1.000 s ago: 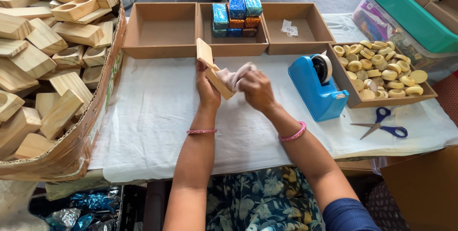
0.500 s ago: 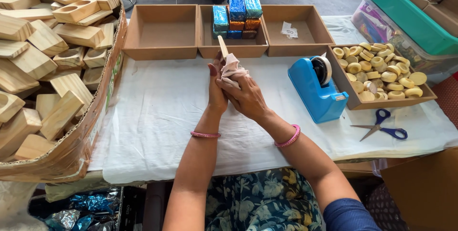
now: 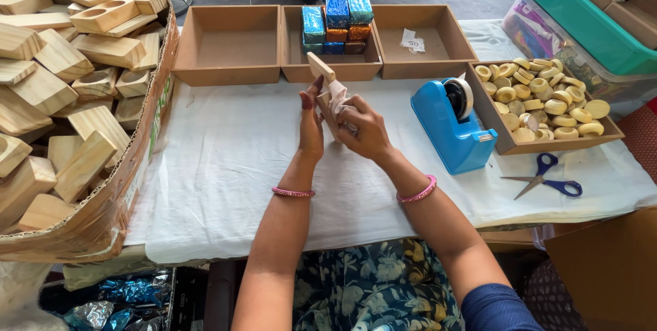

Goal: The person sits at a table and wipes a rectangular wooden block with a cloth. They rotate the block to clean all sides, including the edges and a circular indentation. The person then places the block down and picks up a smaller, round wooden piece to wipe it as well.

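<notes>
Wooden block (image 3: pixel 320 71) gripped on edge between both hands, above the middle of the white table cover (image 3: pixel 226 160).

Held tilted, long axis running from the near right, down inside the palms, up to the far left, where the bare end pokes out past the fingertips. Left hand (image 3: pixel 311 126) flat against the left face, fingers straight and pressed on the wood. Right hand (image 3: pixel 363 129) curled round the right side, fingers clenched on a pale cloth (image 3: pixel 337 91) laid against the block. Both equally close, touching opposite faces. Just beyond, far centre, a brown tray (image 3: pixel 328 64) with foil-wrapped blocks (image 3: pixel 335 20); right, a blue tape dispenser (image 3: pixel 448 126); left, a cardboard box (image 3: pixel 102 215) of plain wood pieces.
</notes>
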